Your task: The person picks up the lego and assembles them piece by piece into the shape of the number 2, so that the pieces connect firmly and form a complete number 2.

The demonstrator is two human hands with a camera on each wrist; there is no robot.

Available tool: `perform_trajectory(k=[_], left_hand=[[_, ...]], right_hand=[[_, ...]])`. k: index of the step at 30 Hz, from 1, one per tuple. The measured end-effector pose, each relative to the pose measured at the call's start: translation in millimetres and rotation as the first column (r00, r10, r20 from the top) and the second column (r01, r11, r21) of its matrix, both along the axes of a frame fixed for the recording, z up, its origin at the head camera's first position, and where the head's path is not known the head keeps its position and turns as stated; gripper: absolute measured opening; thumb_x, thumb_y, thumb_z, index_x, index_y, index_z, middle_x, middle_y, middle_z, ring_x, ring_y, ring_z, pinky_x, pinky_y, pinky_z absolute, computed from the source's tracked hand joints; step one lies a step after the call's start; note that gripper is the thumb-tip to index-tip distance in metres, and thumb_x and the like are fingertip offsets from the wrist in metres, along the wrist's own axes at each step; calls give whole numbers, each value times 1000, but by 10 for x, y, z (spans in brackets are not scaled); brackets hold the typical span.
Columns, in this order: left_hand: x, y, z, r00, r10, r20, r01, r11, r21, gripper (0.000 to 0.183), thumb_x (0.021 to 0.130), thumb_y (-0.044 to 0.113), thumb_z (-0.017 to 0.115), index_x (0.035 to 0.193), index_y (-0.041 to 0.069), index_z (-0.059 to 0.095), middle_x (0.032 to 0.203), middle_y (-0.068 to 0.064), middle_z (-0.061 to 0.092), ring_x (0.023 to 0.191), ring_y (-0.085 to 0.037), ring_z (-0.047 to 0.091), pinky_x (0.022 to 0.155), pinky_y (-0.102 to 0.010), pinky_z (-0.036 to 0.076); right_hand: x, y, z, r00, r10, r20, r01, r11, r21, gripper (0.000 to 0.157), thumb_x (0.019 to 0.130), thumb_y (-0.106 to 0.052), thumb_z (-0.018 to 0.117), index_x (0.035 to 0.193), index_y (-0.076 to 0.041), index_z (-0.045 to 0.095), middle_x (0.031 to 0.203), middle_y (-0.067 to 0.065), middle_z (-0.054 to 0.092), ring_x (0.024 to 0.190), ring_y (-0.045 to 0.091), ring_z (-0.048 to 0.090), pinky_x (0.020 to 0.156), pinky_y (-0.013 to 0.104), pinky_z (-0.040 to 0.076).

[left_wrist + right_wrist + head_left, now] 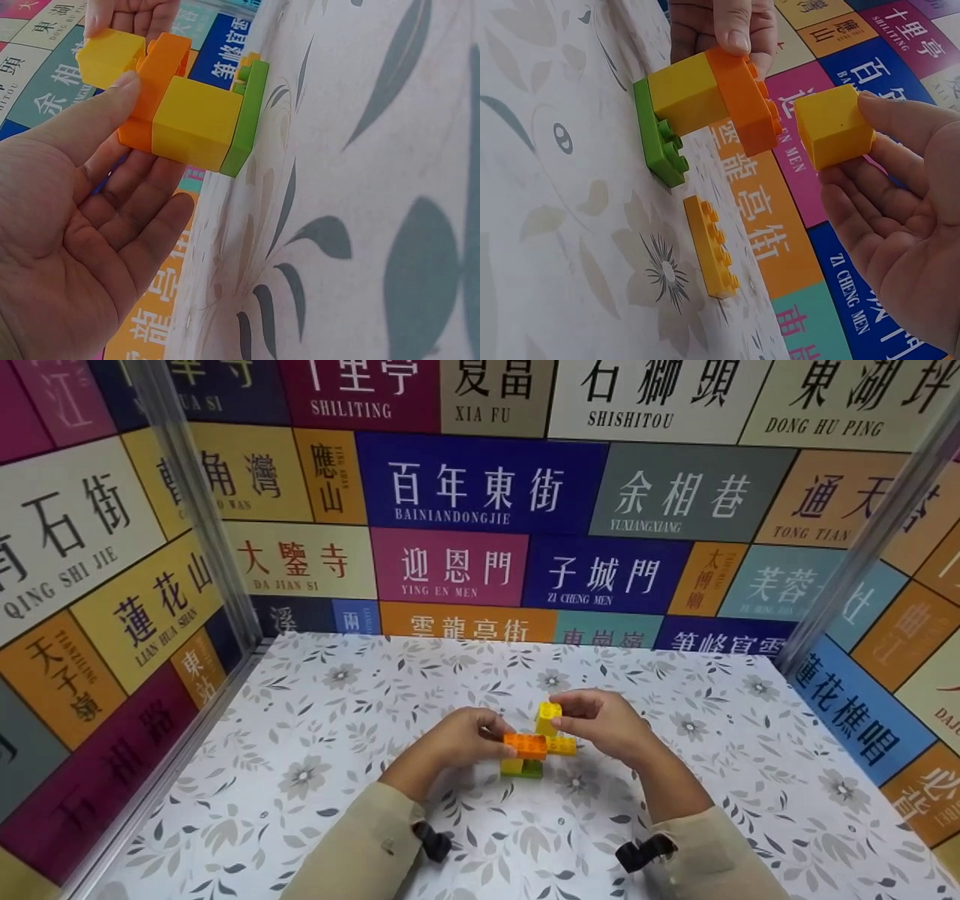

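My left hand (466, 741) pinches an orange toy brick (746, 109) between thumb and fingers. Beneath that brick sits a yellow brick (196, 116), joined to a thin green brick (658, 146) at the bottom, and the orange one sticks out past both. In my right hand (607, 726), thumb and fingertips grip a separate yellow brick (832, 129). It is held up beside the overhanging end of the orange brick, with a gap between them in the right wrist view. A long, thin yellow brick (710, 251) lies studs-up on the table by the stack.
A white cloth with grey flowers and leaves covers the table (315, 840). Panels (480, 487) printed with characters stand behind the table and along both sides, with clear posts (206, 510) at the corners.
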State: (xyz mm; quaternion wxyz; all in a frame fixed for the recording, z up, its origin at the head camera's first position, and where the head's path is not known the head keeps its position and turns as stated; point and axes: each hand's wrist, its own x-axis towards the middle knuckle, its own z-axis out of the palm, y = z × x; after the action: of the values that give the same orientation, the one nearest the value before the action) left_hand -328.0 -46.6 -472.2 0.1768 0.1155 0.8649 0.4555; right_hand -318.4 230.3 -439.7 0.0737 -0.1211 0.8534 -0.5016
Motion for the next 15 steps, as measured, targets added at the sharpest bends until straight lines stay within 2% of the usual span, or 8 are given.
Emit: perform_trajectory(k=[4,10,15], left_hand=[[-2,1,5,1000,4,15,-4,1000,-7,20,87,36,91,101,33,77,108,11,75,101,-15,70,96,-39,58],[-7,-3,-2,1000,1,4,-1,1000,-2,21,86,37,91,101,32,77,108,12,75,101,-14,70,97,-39,58],[-6,-10,-3,1000,4,12,-4,1000,-6,20,87,38,91,101,33,77,109,12,75,102,-15,69,98,-39,58]], right_hand=[[19,-18,-3,1000,20,19,-20,1000,-8,43,96,-36,82,134,-18,74,133,6,76,120,21,71,105,38,59],[28,-45,-34,997,76,20,-76,997,-16,43,96,-34,82,133,-13,74,127,8,77,113,20,72,96,31,61],[34,-76,-64,995,101,25,-101,995,-9,45,96,-36,82,133,-14,74,126,8,77,111,20,72,96,31,61]])
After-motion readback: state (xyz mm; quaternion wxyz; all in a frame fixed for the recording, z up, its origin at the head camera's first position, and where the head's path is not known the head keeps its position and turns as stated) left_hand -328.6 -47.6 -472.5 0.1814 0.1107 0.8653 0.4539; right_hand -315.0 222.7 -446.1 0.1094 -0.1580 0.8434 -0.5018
